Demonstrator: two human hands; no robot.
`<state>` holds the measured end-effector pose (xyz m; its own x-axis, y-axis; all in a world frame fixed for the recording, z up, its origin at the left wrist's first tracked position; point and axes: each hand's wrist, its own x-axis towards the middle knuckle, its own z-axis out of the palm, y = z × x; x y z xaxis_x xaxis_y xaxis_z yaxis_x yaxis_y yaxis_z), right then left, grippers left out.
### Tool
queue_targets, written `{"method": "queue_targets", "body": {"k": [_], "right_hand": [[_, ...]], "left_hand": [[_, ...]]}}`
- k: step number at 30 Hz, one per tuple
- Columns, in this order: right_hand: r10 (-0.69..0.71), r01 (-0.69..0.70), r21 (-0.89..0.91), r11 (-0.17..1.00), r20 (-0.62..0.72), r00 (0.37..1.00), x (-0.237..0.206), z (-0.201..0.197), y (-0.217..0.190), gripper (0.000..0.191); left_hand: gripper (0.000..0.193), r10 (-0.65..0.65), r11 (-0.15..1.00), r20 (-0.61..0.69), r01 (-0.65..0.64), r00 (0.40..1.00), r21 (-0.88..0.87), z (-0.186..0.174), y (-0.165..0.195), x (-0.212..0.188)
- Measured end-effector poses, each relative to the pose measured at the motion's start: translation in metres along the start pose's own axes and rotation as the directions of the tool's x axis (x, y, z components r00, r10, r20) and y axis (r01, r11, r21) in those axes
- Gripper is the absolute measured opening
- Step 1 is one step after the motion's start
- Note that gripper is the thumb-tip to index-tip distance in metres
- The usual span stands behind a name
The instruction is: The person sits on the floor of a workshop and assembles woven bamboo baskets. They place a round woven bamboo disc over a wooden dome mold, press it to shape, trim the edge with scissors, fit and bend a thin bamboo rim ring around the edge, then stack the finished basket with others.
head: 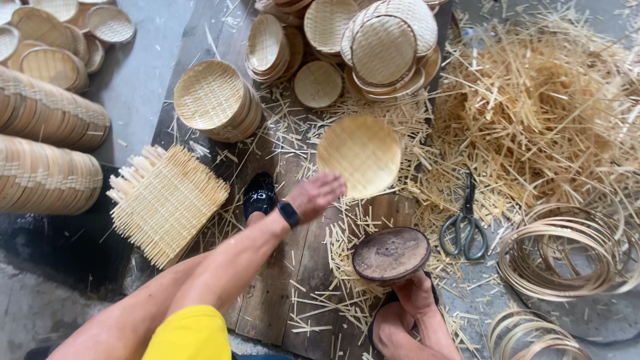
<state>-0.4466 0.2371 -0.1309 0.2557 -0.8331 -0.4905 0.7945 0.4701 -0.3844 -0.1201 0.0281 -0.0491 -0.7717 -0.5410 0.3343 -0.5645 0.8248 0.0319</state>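
Many finished woven trays are seen stacked in the head view: a tilted pile at upper centre, more nested piles along the top edge, and long rows laid on their sides at the left, so a large part of the work is judged to be already done. One round woven disc is seen just beyond the left hand, which is stretched forward with fingers spread and nothing gripped; whether the fingertips touch the disc cannot be told, because the hand is blurred. A dark round wooden mould is propped near the lower centre, seemingly braced by a foot; the right hand is not in view. What is left is suggested by the untouched stock: a square stack of untrimmed woven mats at the left, loose rim hoops at the right, and scissors lying idle between mould and hoops. A large heap of strip offcuts is spread over the upper right.
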Motion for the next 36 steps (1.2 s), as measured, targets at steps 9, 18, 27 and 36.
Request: {"method": "queue_targets", "body": {"k": [9, 18, 27, 36], "right_hand": [[0.028, -0.031, -0.128, 0.991, -0.032, 0.999, 0.002, -0.005, 0.001, 0.08], [0.039, -0.041, -0.08, 0.996, -0.025, 0.999, 0.006, -0.017, -0.001, 0.09], [0.004, -0.011, -0.119, 0.993, -0.055, 0.999, 0.009, -0.01, -0.003, 0.098], [-0.006, 0.003, -0.08, 0.997, -0.04, 0.999, 0.009, -0.002, -0.002, 0.095]], "left_hand": [[0.027, -0.524, 0.803, -0.276, 0.575, 0.806, 0.154, -0.101, -0.165, -0.039], [0.026, -0.602, 0.767, -0.206, 0.631, 0.771, 0.117, -0.117, -0.217, -0.122], [0.022, -0.699, 0.638, -0.263, 0.746, 0.665, 0.19, -0.079, -0.217, -0.12], [0.028, -0.788, 0.579, -0.163, 0.805, 0.593, 0.131, -0.074, -0.215, -0.098]]}}
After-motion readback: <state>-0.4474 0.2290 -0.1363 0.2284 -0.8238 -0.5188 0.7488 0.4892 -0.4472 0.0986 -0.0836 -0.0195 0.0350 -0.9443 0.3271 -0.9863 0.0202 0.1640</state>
